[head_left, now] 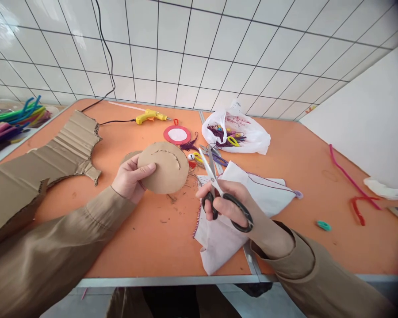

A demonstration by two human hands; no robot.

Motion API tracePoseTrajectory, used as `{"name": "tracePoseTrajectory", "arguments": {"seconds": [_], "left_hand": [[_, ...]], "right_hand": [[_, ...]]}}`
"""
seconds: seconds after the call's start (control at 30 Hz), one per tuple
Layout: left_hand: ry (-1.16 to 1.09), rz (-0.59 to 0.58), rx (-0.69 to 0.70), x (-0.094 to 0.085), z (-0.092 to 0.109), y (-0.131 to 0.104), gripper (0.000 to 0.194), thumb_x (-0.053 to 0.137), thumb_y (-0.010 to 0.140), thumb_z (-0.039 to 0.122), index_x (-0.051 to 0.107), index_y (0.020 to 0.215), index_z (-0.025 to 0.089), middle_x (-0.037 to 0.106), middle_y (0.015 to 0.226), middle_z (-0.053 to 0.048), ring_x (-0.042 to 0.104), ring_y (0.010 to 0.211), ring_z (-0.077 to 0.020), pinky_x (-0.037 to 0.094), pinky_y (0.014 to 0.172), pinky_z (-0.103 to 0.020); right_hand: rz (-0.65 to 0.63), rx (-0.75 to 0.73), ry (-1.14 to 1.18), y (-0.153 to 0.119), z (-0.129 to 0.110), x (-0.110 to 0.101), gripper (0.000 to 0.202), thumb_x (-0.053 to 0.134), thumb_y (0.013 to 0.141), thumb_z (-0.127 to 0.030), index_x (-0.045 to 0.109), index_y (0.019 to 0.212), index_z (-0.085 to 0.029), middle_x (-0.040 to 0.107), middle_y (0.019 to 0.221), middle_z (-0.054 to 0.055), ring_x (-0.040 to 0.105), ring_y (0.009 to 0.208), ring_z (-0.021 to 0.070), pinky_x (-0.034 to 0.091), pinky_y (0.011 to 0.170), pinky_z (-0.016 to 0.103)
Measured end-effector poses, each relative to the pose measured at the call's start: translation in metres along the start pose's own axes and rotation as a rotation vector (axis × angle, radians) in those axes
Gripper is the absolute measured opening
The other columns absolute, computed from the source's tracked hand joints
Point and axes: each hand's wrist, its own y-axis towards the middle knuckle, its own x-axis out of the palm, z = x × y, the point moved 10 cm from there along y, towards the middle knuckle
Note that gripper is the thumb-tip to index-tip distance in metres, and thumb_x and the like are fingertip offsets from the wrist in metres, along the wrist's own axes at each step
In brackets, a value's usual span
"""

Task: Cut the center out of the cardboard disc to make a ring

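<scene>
Pinched between thumb and fingers of my left hand (130,176) is a round cardboard disc (164,174), held above the table. A curved cut line runs across its upper part. Behind it, another rounded piece of cardboard (128,156) partly shows. In my right hand (234,198) is a pair of scissors (213,176) with black handles, fingers through the loops. The blades point up, slightly parted, to the right of the disc and apart from it. Below the right hand lies a folded white cloth (225,247) with dark red stitched edges.
A large cut cardboard sheet (49,154) lies left. Further back are a yellow glue gun (151,116) with its cord, a red-rimmed disc (177,134) and a white plastic bag (255,134) of yarn. Pipe cleaners (354,179) and a teal bundle (324,225) lie right.
</scene>
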Motion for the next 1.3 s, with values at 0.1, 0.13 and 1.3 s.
{"name": "tracePoseTrajectory", "arguments": {"seconds": [0.1,0.13,1.3], "left_hand": [[-0.009,-0.021,-0.064,0.009,-0.011,-0.008,0.027,0.085,0.062,0.022,0.075,0.086,0.018,0.075,0.084,-0.003,0.069,0.075,-0.0168,0.056,0.069,-0.026],[-0.020,-0.024,-0.087,0.013,-0.016,-0.011,0.028,0.085,0.063,0.023,0.075,0.088,0.017,0.076,0.085,-0.003,0.069,0.076,-0.0172,0.056,0.069,-0.027],[0.314,-0.223,-0.261,0.029,-0.023,-0.022,0.026,0.089,0.054,0.028,0.075,0.073,0.016,0.074,0.071,-0.004,0.068,0.064,-0.0181,0.055,0.059,-0.028]], "right_hand": [[0.138,-0.004,-0.007,0.002,0.000,-0.009,0.025,0.065,0.081,-0.042,0.060,0.088,-0.018,0.057,0.062,-0.002,0.058,0.055,0.0141,0.045,0.054,0.027],[0.154,0.007,-0.018,0.003,0.002,-0.008,0.020,0.064,0.080,-0.037,0.059,0.086,-0.018,0.057,0.060,-0.002,0.058,0.053,0.0140,0.044,0.052,0.027],[0.128,-0.066,-0.042,0.006,-0.007,-0.007,0.016,0.058,0.076,-0.029,0.051,0.066,-0.019,0.054,0.058,-0.002,0.057,0.052,0.0126,0.042,0.050,0.025]]}}
